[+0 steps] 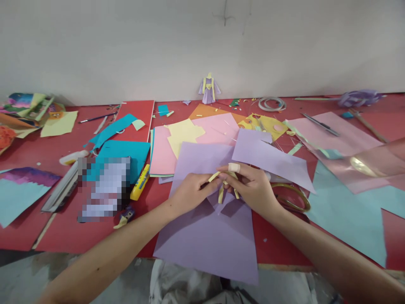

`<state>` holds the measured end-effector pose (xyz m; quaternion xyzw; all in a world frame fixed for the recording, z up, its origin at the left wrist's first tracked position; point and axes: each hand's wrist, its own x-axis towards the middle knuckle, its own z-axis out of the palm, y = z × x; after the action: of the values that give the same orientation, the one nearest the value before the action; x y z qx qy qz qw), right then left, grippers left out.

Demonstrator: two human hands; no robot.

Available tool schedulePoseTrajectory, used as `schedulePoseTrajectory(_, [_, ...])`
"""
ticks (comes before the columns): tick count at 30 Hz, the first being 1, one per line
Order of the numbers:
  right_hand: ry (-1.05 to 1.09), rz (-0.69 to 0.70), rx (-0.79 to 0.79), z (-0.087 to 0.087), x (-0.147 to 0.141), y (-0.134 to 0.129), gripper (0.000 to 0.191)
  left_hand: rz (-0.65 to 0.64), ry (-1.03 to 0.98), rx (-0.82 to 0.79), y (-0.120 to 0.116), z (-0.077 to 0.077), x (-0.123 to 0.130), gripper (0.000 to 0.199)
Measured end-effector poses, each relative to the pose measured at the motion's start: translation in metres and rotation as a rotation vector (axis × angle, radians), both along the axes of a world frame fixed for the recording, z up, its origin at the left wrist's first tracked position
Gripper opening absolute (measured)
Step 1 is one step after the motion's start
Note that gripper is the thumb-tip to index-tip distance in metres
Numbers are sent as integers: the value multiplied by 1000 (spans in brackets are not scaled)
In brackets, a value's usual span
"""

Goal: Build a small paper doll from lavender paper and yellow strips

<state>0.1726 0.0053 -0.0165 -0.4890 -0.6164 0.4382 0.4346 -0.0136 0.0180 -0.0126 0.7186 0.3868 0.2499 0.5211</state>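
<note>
Above a large lilac sheet of paper (pixel 209 245), both hands meet on a small piece of folded pale-yellow paper strips (pixel 220 195). My left hand (pixel 191 192) pinches its left end between thumb and fingers. Closed on the other side of it is my right hand (pixel 253 185), with a white bandage (pixel 234 167) around one finger. Strip ends hang down between the hands, and the fingers partly hide the piece. A small lilac folded paper piece (pixel 219 207) shows just beneath them, whether attached or apart I cannot tell.
A lilac-and-yellow paper figure (pixel 209 89) stands against the wall. To the left lie a yellow glue stick (pixel 140 182), a blurred-out phone (pixel 109 185) and a cutter (pixel 65 185). Rightward are a tape roll (pixel 291 197), a pen (pixel 321 124) and a blue sheet (pixel 348 219).
</note>
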Motion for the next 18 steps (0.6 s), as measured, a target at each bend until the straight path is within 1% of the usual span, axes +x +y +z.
schedulePoseTrajectory(5, [-2, 19, -2, 2, -1, 0, 20, 26, -30, -36, 1, 0, -1, 40])
schedulePoseTrajectory(10, [11, 5, -28, 2, -2, 0, 21, 52, -89, -84, 0, 0, -1, 35])
schedulePoseTrajectory(15, [-17, 9, -48, 1, -1, -1, 26, 118, -57, -40, -2, -3, 1, 36])
schedulePoseTrajectory(18, [-51, 29, -34, -1, 1, -2, 35, 129, -58, -25, -2, -3, 2, 31])
